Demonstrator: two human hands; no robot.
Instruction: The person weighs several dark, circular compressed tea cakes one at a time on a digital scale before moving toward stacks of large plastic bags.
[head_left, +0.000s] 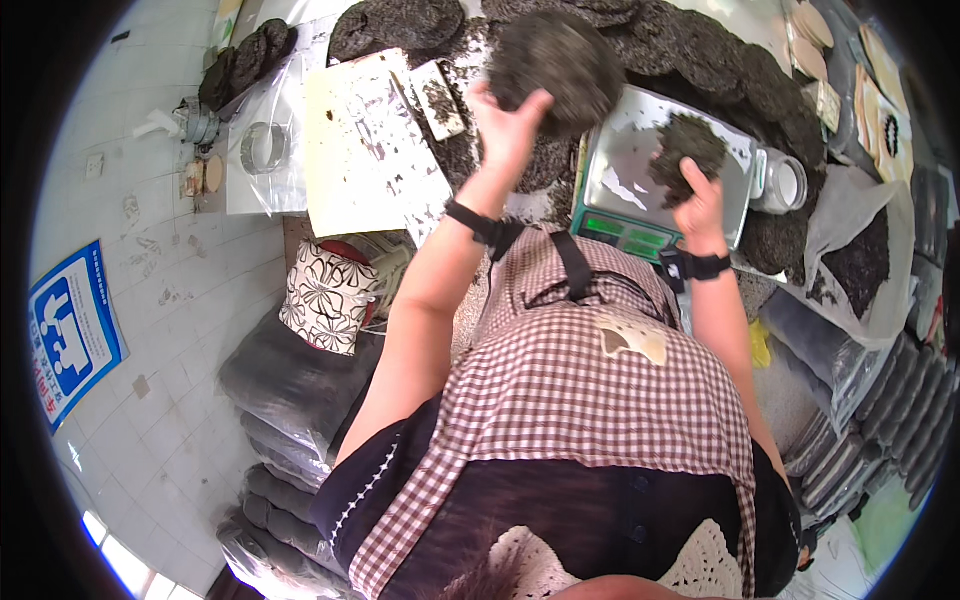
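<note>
My left hand (510, 124) grips the near edge of a round, dark pressed cake of dried leafy material (559, 71), blurred and raised over the work table. My right hand (701, 199) holds a loose, ragged clump of the same dark material (686, 154) above the metal pan of a digital scale (619, 169). The scale has a green front with lit displays. Beside its right edge lies a clear jar (784, 184) on its side. Loose dark crumbs and a small white block (437, 101) lie to the left of my left hand.
Overlapping dark cakes (697, 56) line the table's far side. A cream board (349, 142) and clear plastic sheet with a glass ring (264, 148) lie at left. An open plastic bag of dark material (859, 262) stands at right. Stacked bags (300, 390) and a patterned cushion (328, 296) sit lower left.
</note>
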